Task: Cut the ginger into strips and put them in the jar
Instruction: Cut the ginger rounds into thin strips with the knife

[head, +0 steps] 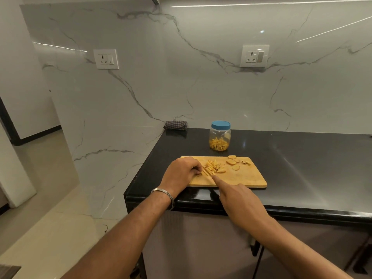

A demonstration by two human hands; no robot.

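I am counting two hands, the left hand [182, 171] and the right hand [239, 200], over one cutting board [247, 179]. I am seeing one jar [220, 137] with one blue lid [220, 124], one folded cloth [176, 125] far left, and two wall sockets [106, 59] [255, 55]. I am making out about four uncut ginger slices [231, 162]; the cut strips [212, 167] are too many to count.

A folded checked cloth [176, 125] lies against the marble wall [181, 81].
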